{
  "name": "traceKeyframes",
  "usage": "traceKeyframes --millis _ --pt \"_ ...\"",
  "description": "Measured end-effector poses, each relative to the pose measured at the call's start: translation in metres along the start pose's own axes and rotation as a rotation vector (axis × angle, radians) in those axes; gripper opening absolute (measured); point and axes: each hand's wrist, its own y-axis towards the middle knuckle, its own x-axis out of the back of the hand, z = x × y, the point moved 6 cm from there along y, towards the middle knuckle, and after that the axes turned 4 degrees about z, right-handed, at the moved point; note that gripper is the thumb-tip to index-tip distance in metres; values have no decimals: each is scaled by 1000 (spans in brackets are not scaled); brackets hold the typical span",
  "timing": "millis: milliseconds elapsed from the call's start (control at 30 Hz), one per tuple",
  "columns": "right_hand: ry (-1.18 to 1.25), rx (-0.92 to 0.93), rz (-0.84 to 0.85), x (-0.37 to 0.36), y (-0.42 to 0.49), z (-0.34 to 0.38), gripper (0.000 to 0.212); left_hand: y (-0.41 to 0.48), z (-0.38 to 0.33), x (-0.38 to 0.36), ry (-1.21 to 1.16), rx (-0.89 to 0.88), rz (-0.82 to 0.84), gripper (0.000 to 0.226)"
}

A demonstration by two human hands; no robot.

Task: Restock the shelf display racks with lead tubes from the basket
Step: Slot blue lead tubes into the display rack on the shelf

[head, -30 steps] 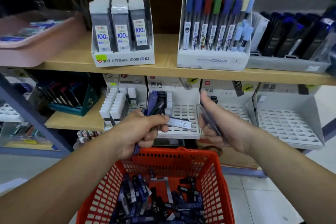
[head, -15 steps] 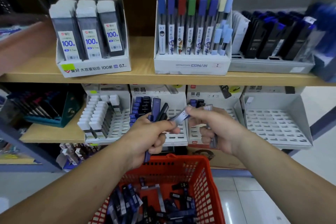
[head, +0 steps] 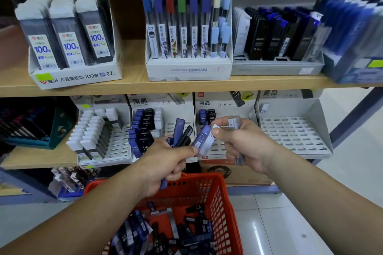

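My left hand [head: 167, 163] grips a bunch of blue and black lead tubes [head: 179, 132] that fan upward. My right hand [head: 240, 145] holds a clear grey tube [head: 234, 123] in its curled fingers, and its thumb and forefinger pinch the top of a blue HB 0.7 lead tube [head: 204, 138]; my left thumb touches that tube's lower end. Both hands hover above the red basket [head: 219, 192], which holds several loose tubes. Behind them stand white slotted display racks: one partly filled [head: 163, 130], one nearly bare [head: 223, 147], one bare [head: 294, 134].
A rack of white-capped tubes [head: 95, 136] stands at the lower left. On the upper wooden shelf [head: 186, 85] sit a 100-lead box [head: 68, 43], a Conan tube display [head: 186, 27] and a tray of dark tubes [head: 275, 35]. White floor tiles [head: 310, 223] lie to the right.
The view shifted, so the shelves appear further left and lower. My right hand came in to my left and took hold of the top of the blue tube sticking out of the bunch.
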Motion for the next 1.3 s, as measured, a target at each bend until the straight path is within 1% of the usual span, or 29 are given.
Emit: traceKeyframes --millis 100,267,367,433,533,700,800,900,1000,1133,1300 --pt "-37 18 -69 11 9 -1 15 1 1 4 -5 -11 -34 26" --pt "-122 64 -117 20 13 5 13 5 4 13 -1 19 -119 29" --pt "-152 158 -206 24 13 15 10 7 5 20 40 21 -209 26" --pt "-162 228 -265 27 18 20 9 6 6 23 68 24 -233 25" --pt "-230 260 -356 31 32 22 14 5 8 27 62 33 -229 26" --pt "-224 229 -439 35 49 15 17 10 9 36 40 46 -243 22" --pt "-293 237 -490 40 53 14 15 12 10 40 33 51 -255 20" --pt "-391 292 -525 42 56 16 13 14 13 43 21 51 -262 19" --pt "-433 305 -551 45 60 17 9 17 13 43 13 43 -253 18" --pt "-486 353 -639 55 64 19 18 20 17 41 25 56 -245 20" --pt "-548 311 -580 57 80 8 13 28 16 30 -5 44 -229 22"
